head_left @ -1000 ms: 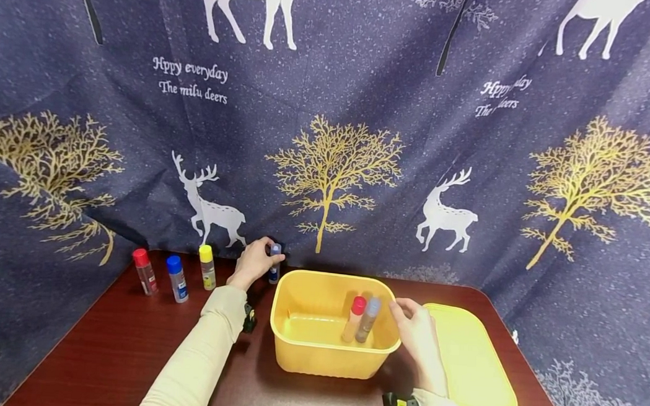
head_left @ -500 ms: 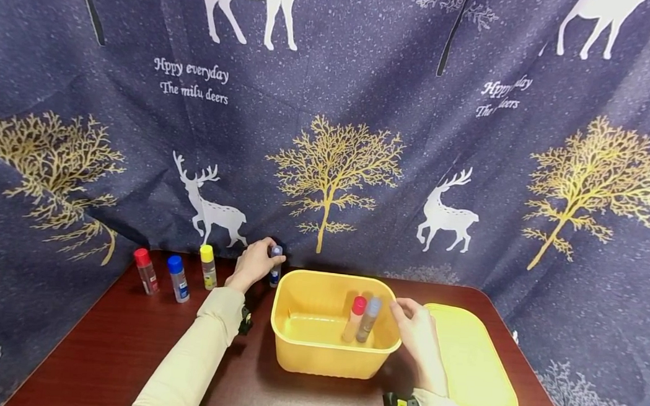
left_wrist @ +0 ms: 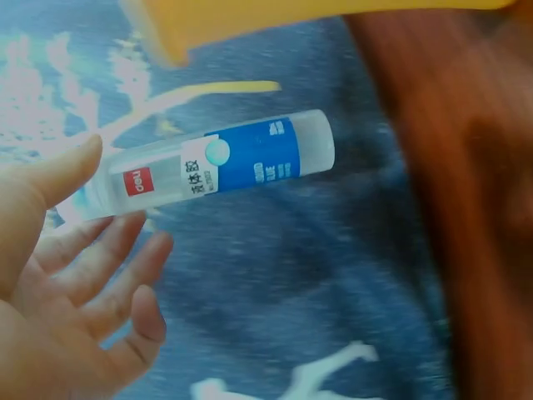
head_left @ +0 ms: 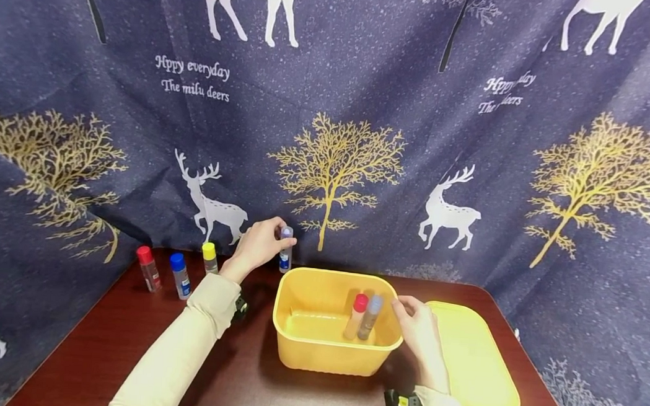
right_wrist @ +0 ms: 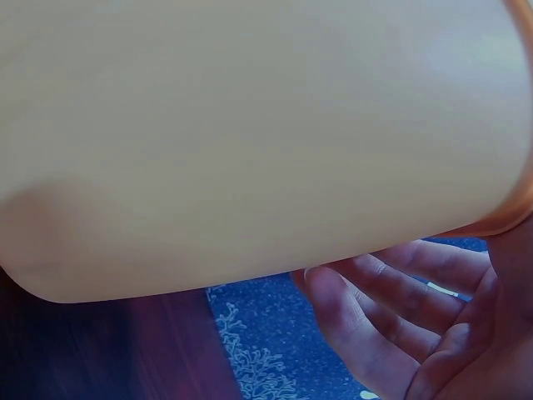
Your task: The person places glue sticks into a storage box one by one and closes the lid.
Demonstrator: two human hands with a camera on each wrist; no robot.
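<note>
A clear liquid glue bottle (left_wrist: pixel 241 162) with a blue and white label hangs upright near the backdrop, its top pinched between the thumb and fingers of my left hand (head_left: pixel 258 243). Just to the right stands a yellow box (head_left: pixel 327 357), its top uncovered. Inside it, a red-capped glue bottle (head_left: pixel 360 303) and one with a pale bluish cap (head_left: pixel 374 305) lean side by side at the right end. My right hand (head_left: pixel 419 330) touches the box's right side near the rim; in the right wrist view its fingers are slightly bent against the outer wall, part of them hidden.
Toward the back left of the brown table (head_left: pixel 98 344) stand bottles with a red cap (head_left: pixel 145 255), a blue cap (head_left: pixel 177 261) and a yellow cap (head_left: pixel 209 251). A yellow lid (head_left: pixel 477 361) lies flat at the right. A printed cloth (head_left: pixel 366 75) hangs behind.
My left hand has lifted the glue bottle off the table and moved it slightly right, toward the box. The forearm now covers the yellow-capped bottle's lower part. My right hand has stayed in place.
</note>
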